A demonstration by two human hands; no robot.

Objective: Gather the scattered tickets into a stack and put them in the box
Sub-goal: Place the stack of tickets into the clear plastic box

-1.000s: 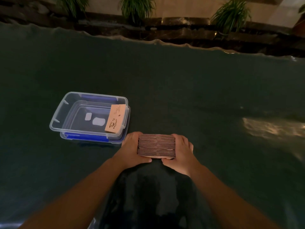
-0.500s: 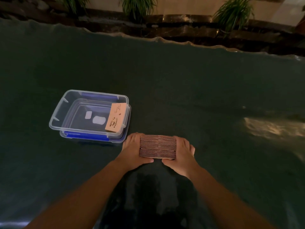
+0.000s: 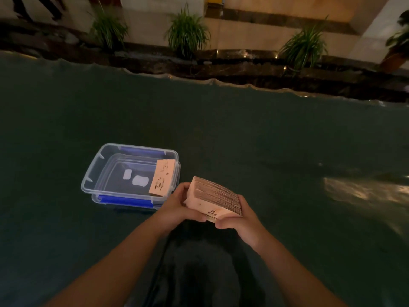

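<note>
A thick stack of pink tickets [image 3: 212,199] is held just above the dark green table, tilted so that its printed face turns toward me. My left hand [image 3: 177,206] grips its left end and my right hand [image 3: 240,220] grips its right end. To the left stands a clear plastic box [image 3: 95,171] with blue clips, resting on its lid. One pink ticket [image 3: 161,181] leans against the box's right inner wall. The stack is close to the box's near right corner and outside it.
The dark green table cover [image 3: 265,140] ends in a wavy far edge. Beyond it stand several potted plants [image 3: 187,32] along a stone ledge. A bright reflection [image 3: 363,191] lies on the cover at the right.
The stack has been tipped up from lying flat on edge, so its printed face now shows. Both hands have stayed on its ends, and the view has shifted upward.
</note>
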